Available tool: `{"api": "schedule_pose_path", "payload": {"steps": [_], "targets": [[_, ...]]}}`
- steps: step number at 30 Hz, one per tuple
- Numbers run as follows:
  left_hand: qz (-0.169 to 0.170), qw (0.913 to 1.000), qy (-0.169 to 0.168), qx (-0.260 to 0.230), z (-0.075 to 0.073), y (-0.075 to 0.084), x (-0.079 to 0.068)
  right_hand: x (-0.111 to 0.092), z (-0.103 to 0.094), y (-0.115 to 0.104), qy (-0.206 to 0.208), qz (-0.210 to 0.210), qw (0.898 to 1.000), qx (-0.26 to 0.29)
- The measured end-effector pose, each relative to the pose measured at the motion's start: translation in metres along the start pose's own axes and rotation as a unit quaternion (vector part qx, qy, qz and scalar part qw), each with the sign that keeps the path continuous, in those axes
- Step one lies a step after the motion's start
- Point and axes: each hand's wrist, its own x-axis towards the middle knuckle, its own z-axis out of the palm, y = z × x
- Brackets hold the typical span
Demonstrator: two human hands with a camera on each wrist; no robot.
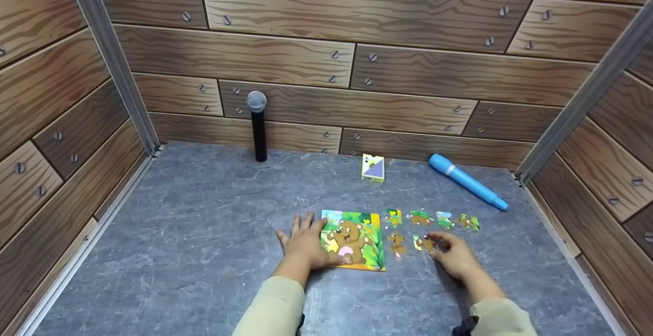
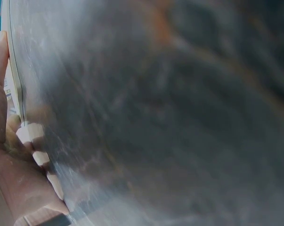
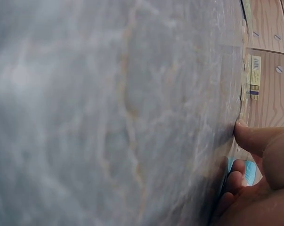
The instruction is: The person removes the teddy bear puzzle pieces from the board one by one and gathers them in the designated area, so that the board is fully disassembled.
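Note:
A square picture board with a brown bear (image 1: 349, 239) lies flat on the grey table. My left hand (image 1: 305, 244) rests at its left side, fingers spread on the tabletop and the thumb side over the board's lower left edge. To the board's right, my right hand (image 1: 455, 257) pinches a small jigsaw piece (image 1: 419, 243) at its right end between thumb and curled fingers, low at the tabletop. Beside that lies a brown bear piece (image 1: 396, 244). A row above holds several more pieces, among them a green-and-yellow one (image 1: 393, 217) and a brown one (image 1: 420, 218).
A black microphone (image 1: 259, 132) stands upright near the back wall. Behind the pieces is a yellow and purple card box (image 1: 373, 169). A blue marker-shaped stick (image 1: 468, 181) lies slanted at the back right. Wood-patterned walls (image 1: 285, 60) enclose the table (image 1: 204, 213) at the back and sides.

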Motion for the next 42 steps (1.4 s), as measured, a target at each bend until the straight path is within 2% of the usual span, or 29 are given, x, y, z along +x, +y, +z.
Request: {"api": "schedule_pose_path", "payload": {"steps": [14,21,27,35,42], "targets": [[0.005,1.0,0.005,0.004,0.0,0.0,0.001,-0.001,0.002,0.0,0.019,-0.005,1.0,0.005],[0.008,0.9998,0.016,0.002,0.005,-0.004,0.003,-0.003,0.0,-0.005,0.011,0.014,1.0,0.011],[0.004,0.9999,0.016,0.001,0.005,-0.004,0.003,-0.006,0.006,-0.015,0.024,0.017,0.999,0.029],[0.005,0.9999,0.009,0.003,0.001,0.0,-0.002,-0.015,0.026,-0.039,0.058,-0.029,0.995,0.074],[0.006,0.9999,0.007,0.004,0.0,0.001,-0.001,-0.023,0.046,-0.066,0.058,-0.062,0.993,0.084]]}}
